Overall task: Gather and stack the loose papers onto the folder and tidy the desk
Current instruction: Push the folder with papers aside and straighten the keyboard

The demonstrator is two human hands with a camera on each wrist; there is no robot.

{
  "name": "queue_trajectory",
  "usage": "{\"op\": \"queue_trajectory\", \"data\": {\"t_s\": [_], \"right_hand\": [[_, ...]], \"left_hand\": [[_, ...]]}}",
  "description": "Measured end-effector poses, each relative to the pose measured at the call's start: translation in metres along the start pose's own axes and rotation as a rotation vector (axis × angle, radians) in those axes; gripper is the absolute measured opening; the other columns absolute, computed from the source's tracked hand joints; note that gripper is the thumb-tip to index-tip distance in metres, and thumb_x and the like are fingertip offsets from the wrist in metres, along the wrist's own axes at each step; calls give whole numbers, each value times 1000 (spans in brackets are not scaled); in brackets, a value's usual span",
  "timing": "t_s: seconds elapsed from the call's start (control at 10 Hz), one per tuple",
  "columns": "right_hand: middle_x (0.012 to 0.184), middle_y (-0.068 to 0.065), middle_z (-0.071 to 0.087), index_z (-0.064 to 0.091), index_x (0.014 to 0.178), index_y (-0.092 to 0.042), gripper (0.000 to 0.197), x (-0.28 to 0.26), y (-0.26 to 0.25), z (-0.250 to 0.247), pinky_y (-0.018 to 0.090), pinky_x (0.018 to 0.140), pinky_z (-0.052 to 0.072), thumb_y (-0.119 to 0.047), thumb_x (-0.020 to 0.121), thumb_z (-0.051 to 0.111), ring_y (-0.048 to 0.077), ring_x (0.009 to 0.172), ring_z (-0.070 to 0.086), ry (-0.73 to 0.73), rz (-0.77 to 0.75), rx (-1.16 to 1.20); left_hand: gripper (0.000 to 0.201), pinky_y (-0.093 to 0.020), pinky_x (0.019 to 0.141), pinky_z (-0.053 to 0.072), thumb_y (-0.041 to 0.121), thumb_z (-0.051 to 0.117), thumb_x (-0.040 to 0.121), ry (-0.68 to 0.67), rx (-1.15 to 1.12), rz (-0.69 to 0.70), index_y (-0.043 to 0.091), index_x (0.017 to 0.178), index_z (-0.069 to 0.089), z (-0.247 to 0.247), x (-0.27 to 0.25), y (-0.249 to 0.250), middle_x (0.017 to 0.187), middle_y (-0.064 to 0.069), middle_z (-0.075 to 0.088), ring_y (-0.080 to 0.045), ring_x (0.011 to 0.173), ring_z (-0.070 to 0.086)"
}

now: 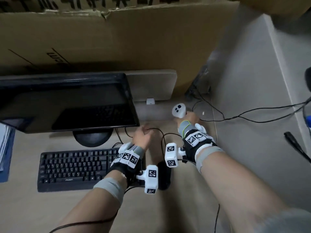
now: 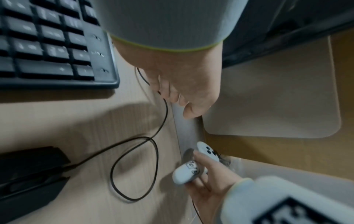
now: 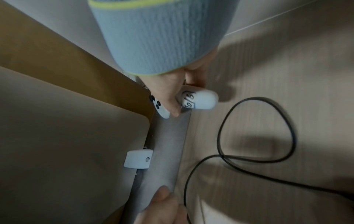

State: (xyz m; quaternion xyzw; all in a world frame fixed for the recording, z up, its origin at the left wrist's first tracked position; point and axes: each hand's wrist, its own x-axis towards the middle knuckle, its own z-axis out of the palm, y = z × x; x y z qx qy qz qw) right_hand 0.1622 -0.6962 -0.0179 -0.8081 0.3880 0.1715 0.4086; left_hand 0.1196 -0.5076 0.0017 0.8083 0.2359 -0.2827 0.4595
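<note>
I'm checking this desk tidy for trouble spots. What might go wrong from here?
The right hand grips the white controller near the desk's back edge; set down there, it might slip behind. The left hand is at the looped black cable, and a tug may drag whatever it plugs into. The papers on the blue folder overhang and may slide.

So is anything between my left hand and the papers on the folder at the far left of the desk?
Yes. The left hand is right of the monitor's stand, and the keyboard and monitor lie between it and the stack of papers on the blue folder. The right hand holds a white controller.
</note>
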Motion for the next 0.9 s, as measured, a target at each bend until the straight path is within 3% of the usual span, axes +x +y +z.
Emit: {"op": "queue_trajectory", "data": {"t_s": [0.1,0.2,0.3,0.4,0.6,0.7,0.8,0.9], "right_hand": [[126,10,61,59,127,-10,41,16,-7,3,19,71,35,-22,88,63,17,87,49,-21,19,-52],[124,12,62,61,122,-9,36,30,-12,1,24,74,42,-19,87,63,26,107,62,-17,73,-124],[109,14,69,69,103,-8,23,35,-16,3,29,75,46,-16,81,68,33,104,65,7,119,-207],[105,14,71,68,99,-10,23,37,-16,9,29,74,46,-18,77,69,34,99,66,53,117,-176],[103,12,69,63,104,-10,32,28,-17,10,28,71,44,-22,75,70,33,97,66,82,135,-93],[108,10,67,59,114,-10,47,15,-15,4,27,74,46,-25,71,74,31,101,65,66,120,-40],[112,8,68,57,121,-14,62,-6,-7,2,31,85,52,-29,64,76,30,101,66,119,88,37],[98,9,70,59,106,-14,50,-29,6,6,33,81,53,-30,61,72,33,92,66,151,25,57]], "left_hand": [[59,-31,106,40,30,62,88,4,115,-16,13,143,46,12,9,6,136,-12,58,-29,128,53],[65,-36,113,31,33,57,95,-10,272,-100,0,146,36,24,18,5,150,-21,41,-33,139,38],[63,-35,111,30,33,57,94,-2,348,-99,-3,143,39,31,19,2,146,-22,42,-34,137,38],[62,-36,110,33,33,57,94,25,352,-96,-1,143,40,31,21,0,146,-20,42,-33,136,40],[68,-37,115,30,34,59,93,5,240,-152,2,148,34,23,19,3,152,-17,38,-32,140,38],[69,-34,115,30,33,61,92,-11,136,-146,8,150,33,17,8,7,154,-12,38,-30,140,39],[67,-31,109,36,30,63,89,-19,50,-75,16,149,35,10,-6,8,147,-11,47,-29,132,47],[64,-24,100,38,24,63,89,-47,-64,14,14,148,40,1,-23,4,141,-8,53,-25,127,53]]}}
